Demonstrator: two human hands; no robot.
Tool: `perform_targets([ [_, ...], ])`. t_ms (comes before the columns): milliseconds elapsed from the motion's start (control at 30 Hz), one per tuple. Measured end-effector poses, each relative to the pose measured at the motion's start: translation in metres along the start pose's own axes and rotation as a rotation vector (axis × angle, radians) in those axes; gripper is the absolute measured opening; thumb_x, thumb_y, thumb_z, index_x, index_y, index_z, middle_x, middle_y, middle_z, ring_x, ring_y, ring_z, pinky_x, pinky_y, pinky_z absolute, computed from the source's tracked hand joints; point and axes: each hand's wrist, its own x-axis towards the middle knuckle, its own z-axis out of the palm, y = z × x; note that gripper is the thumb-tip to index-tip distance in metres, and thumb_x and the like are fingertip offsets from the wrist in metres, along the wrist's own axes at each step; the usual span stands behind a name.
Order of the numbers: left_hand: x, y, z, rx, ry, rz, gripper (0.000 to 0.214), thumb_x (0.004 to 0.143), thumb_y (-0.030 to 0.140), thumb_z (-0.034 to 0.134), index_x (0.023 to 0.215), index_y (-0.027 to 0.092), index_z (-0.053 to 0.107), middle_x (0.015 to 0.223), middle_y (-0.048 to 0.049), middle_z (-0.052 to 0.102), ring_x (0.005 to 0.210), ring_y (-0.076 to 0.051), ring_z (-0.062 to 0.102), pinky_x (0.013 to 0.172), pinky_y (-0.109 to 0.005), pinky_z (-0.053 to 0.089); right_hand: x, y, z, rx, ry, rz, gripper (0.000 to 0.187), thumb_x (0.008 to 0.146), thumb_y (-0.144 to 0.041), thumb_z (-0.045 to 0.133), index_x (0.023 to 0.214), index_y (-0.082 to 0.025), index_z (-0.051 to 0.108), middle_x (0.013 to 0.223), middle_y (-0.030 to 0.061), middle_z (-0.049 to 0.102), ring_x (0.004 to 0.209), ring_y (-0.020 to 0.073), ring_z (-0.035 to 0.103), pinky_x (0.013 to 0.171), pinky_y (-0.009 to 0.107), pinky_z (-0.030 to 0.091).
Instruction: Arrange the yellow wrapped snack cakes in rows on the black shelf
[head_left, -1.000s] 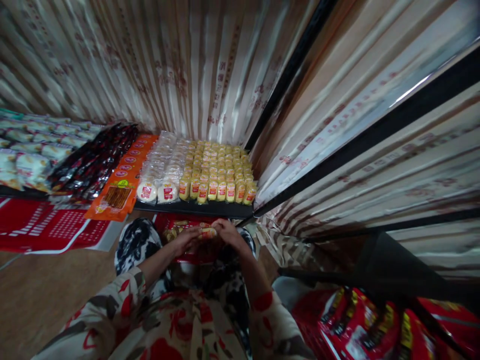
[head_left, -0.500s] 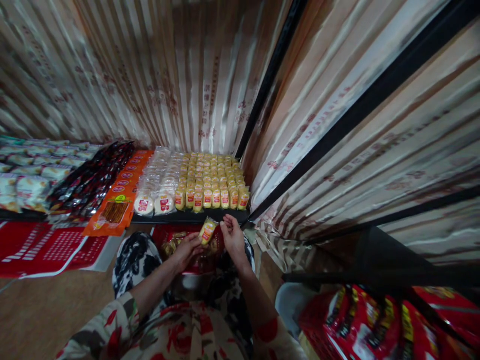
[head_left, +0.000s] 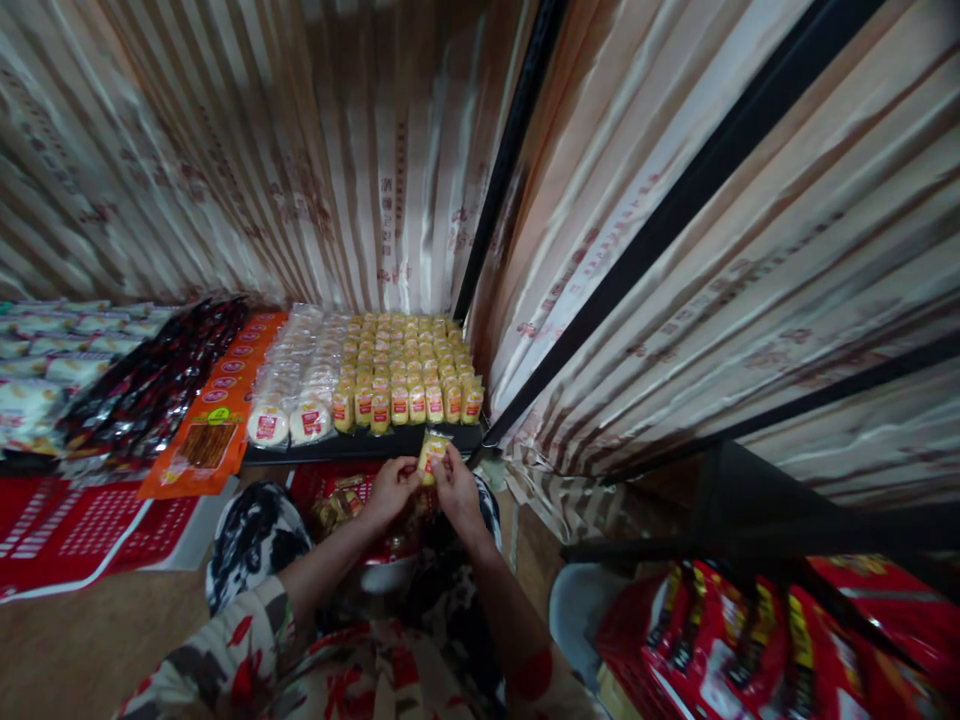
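Both my hands hold one small yellow snack packet (head_left: 433, 452) just in front of the low black shelf edge (head_left: 360, 446). My left hand (head_left: 392, 489) pinches its lower left side and my right hand (head_left: 455, 487) grips its right side. On the shelf behind it stand rows of the same yellow packets (head_left: 405, 368) with red labels. Below my hands sits a red box (head_left: 337, 495) with more packets inside, resting by my knees.
Clear-wrapped round white cakes (head_left: 289, 395) lie left of the yellow rows, then orange packets (head_left: 217, 400) and dark packets (head_left: 142, 385). Striped foil curtains (head_left: 675, 250) hang behind and to the right. Red bags (head_left: 750, 640) sit at lower right, red sheets (head_left: 82, 520) at lower left.
My hands have lifted the yellow packet from over the red box up toward the shelf edge, and turned it upright.
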Motion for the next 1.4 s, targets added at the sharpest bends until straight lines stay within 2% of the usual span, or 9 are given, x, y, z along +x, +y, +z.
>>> perform_targets([
  [67, 0.008, 0.004, 0.0, 0.165, 0.083, 0.124, 0.024, 0.07, 0.025, 0.062, 0.091, 0.015, 0.065, 0.082, -0.0042, 0.059, 0.073, -0.013, 0.055, 0.072, -0.025, 0.043, 0.005, 0.002, -0.003, -0.007, 0.019, -0.007, 0.034, 0.085, -0.033, 0.039, 0.113, -0.017, 0.051, 0.096, 0.0086, 0.066, 0.084, 0.019, 0.063, 0.076, 0.029, 0.049],
  [133, 0.016, 0.009, 0.002, 0.233, 0.096, 0.17, 0.028, 0.072, 0.027, 0.06, 0.097, 0.015, 0.064, 0.082, -0.0041, 0.058, 0.07, -0.013, 0.052, 0.069, -0.025, 0.042, 0.01, 0.005, -0.004, -0.002, 0.03, -0.041, 0.036, 0.085, -0.033, 0.038, 0.113, -0.016, 0.052, 0.098, 0.0096, 0.065, 0.086, 0.0197, 0.062, 0.079, 0.031, 0.049],
  [300, 0.03, 0.023, 0.014, 0.113, -0.045, 0.121, 0.029, 0.074, 0.03, 0.057, 0.097, 0.013, 0.064, 0.078, -0.0028, 0.061, 0.059, -0.011, 0.048, 0.058, -0.022, 0.04, 0.026, 0.015, -0.002, -0.01, 0.09, -0.142, 0.039, 0.083, -0.03, 0.041, 0.116, -0.014, 0.053, 0.108, 0.0131, 0.058, 0.099, 0.0219, 0.056, 0.089, 0.036, 0.045],
  [467, 0.044, 0.026, 0.022, 0.087, 0.079, 0.109, 0.021, 0.072, 0.023, 0.059, 0.091, 0.015, 0.064, 0.081, -0.0034, 0.064, 0.067, -0.012, 0.053, 0.065, -0.022, 0.042, 0.034, 0.017, 0.004, 0.044, 0.193, -0.152, 0.046, 0.082, -0.026, 0.042, 0.126, -0.013, 0.045, 0.11, 0.0152, 0.053, 0.089, 0.0195, 0.059, 0.081, 0.035, 0.05],
  [600, 0.058, 0.028, 0.027, 0.072, 0.115, 0.093, 0.021, 0.073, 0.023, 0.059, 0.093, 0.018, 0.064, 0.085, -0.0042, 0.064, 0.074, -0.015, 0.055, 0.07, -0.024, 0.043, 0.036, 0.015, 0.008, -0.069, 0.308, -0.244, 0.046, 0.085, -0.024, 0.038, 0.129, -0.014, 0.042, 0.121, 0.0161, 0.049, 0.11, 0.0225, 0.049, 0.094, 0.042, 0.042],
  [767, 0.071, 0.035, 0.035, 0.156, 0.155, 0.129, 0.021, 0.075, 0.024, 0.058, 0.094, 0.018, 0.063, 0.088, -0.0045, 0.062, 0.075, -0.015, 0.054, 0.076, -0.026, 0.043, 0.038, 0.019, 0.011, -0.196, 0.309, -0.337, 0.044, 0.086, -0.019, 0.033, 0.128, -0.013, 0.044, 0.131, 0.0152, 0.044, 0.124, 0.0223, 0.037, 0.101, 0.045, 0.034],
  [1033, 0.074, 0.033, 0.035, 0.335, 0.254, 0.218, 0.023, 0.077, 0.024, 0.055, 0.097, 0.017, 0.06, 0.09, -0.0062, 0.054, 0.077, -0.016, 0.051, 0.078, -0.028, 0.041, 0.038, 0.031, 0.022, -0.205, 0.263, -0.364, 0.046, 0.084, -0.014, 0.032, 0.128, -0.011, 0.046, 0.132, 0.016, 0.043, 0.123, 0.022, 0.038, 0.099, 0.043, 0.038],
  [1233, 0.071, 0.032, 0.033, 0.235, 0.27, 0.276, 0.028, 0.074, 0.019, 0.054, 0.103, 0.018, 0.052, 0.087, -0.0031, 0.051, 0.07, -0.012, 0.049, 0.074, -0.025, 0.042, 0.041, 0.031, 0.024, -0.204, 0.274, -0.365, 0.046, 0.084, -0.013, 0.032, 0.127, -0.013, 0.047, 0.127, 0.0166, 0.046, 0.119, 0.0231, 0.041, 0.097, 0.043, 0.04],
  [1400, 0.061, 0.031, 0.032, 0.274, 0.293, 0.339, 0.02, 0.077, 0.018, 0.051, 0.096, 0.016, 0.051, 0.085, -0.0042, 0.05, 0.073, -0.014, 0.05, 0.073, -0.026, 0.043, 0.042, 0.029, 0.025, -0.228, 0.317, -0.378, 0.046, 0.083, -0.012, 0.034, 0.127, -0.016, 0.048, 0.115, 0.0155, 0.048, 0.11, 0.0234, 0.044, 0.093, 0.045, 0.041],
])
